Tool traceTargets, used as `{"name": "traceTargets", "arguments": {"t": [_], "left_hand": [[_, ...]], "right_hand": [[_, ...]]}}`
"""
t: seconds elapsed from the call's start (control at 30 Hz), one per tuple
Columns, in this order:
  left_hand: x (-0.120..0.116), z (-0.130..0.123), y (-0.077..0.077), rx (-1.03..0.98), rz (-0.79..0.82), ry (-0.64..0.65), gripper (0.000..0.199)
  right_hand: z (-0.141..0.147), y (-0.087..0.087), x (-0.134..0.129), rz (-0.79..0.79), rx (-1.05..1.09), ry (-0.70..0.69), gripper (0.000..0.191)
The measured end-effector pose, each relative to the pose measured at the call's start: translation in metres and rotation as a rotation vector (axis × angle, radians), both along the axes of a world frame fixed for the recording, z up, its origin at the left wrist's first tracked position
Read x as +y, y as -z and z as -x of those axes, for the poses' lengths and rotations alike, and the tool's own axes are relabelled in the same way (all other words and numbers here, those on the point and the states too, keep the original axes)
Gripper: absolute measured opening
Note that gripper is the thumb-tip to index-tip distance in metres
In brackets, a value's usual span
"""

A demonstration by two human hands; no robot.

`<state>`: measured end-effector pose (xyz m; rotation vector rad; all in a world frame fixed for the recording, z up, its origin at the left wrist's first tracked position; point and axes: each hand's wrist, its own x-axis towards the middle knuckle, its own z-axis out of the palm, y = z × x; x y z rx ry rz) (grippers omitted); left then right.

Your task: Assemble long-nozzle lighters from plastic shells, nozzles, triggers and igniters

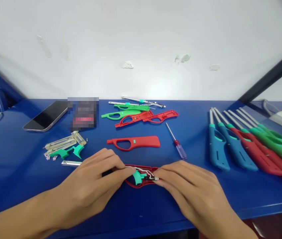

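Note:
An opened red lighter half-shell lies at the front of the blue table, between my hands. Inside it are a green trigger, white wires and a small black igniter. My left hand is closed over the shell's left part, fingers pinched near the wires and trigger. A metal lighter tube sticks out to the left from under that hand. My right hand is closed at the shell's right end, its thumb and fingertips on the igniter's pale end. Both palms face down, and parts of the shell are hidden beneath the fingers.
Beyond my hands lie a red shell half and a screwdriver. Green and red shells sit farther back. Clear fuel tanks and green triggers lie left, near a phone. Several assembled lighters stand in a row right.

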<state>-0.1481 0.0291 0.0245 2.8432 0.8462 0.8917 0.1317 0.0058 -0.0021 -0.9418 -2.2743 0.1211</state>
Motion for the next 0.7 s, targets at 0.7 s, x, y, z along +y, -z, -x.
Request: {"name": "traceTargets", "arguments": {"t": [0.7], "left_hand": [[-0.0001,-0.0051,-0.0017,-0.051,-0.049,0.025,0.02]], "right_hand": [[-0.0003,-0.0023,0.001,-0.038,0.022,-0.072,0.014]]}}
